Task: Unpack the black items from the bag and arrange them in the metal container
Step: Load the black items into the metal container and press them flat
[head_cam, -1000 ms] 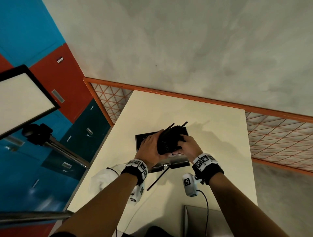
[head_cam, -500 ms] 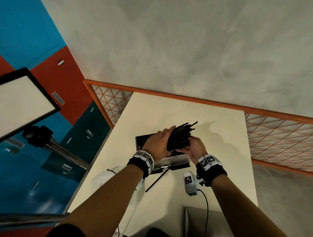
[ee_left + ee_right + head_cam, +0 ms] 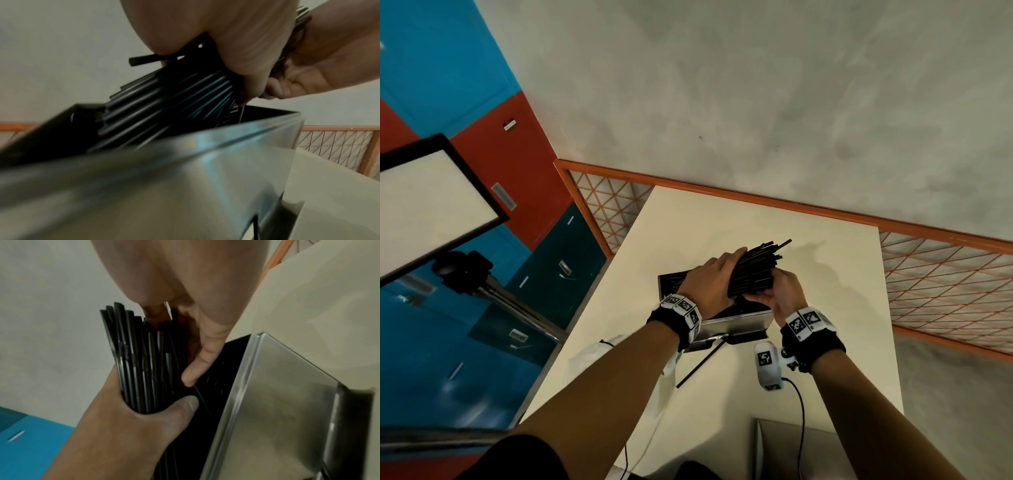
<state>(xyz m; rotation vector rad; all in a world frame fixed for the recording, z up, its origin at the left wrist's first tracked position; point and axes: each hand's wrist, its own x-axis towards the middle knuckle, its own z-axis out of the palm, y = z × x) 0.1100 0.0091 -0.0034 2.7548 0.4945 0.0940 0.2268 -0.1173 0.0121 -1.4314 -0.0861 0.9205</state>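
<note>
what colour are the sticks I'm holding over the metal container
Black, the whole bundle of sticks; the right wrist view shows it best.

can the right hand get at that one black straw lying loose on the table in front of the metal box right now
Probably not as things stand: the right hand is full, sharing its grip on the straw bundle with the left hand. The loose straw lies unobstructed, near the metal container.
</note>
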